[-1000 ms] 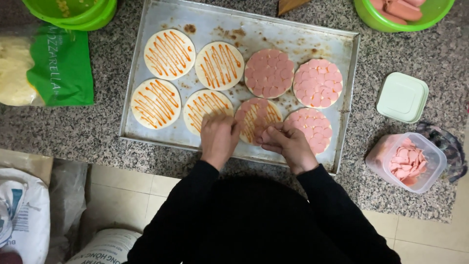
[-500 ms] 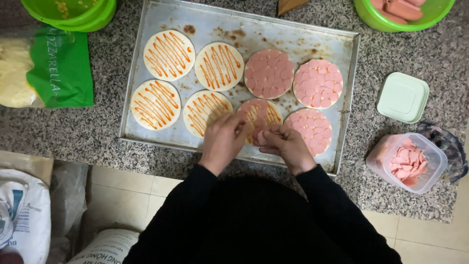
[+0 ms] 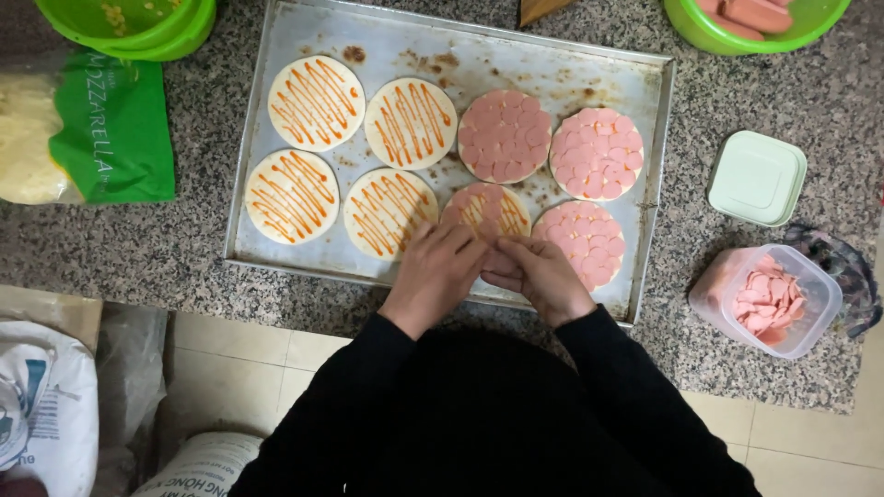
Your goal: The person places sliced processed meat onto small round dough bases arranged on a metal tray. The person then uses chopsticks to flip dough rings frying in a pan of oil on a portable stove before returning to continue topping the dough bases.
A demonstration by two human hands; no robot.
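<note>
While tub (image 3: 769, 299) holds sausage slices (image 3: 772, 304).

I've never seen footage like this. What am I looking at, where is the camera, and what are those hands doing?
No machine here: a person in black sleeves wears a camera on the head, looking straight down. The left hand and right hand meet over a half-covered round dough base, pinching thin pink sausage slices. It lies on a scuffed metal baking tray on a speckled granite counter. Four bases carry only orange sauce zigzags; three are fully covered with slices. A clear plastic tub of slices stands to the right.
</note>
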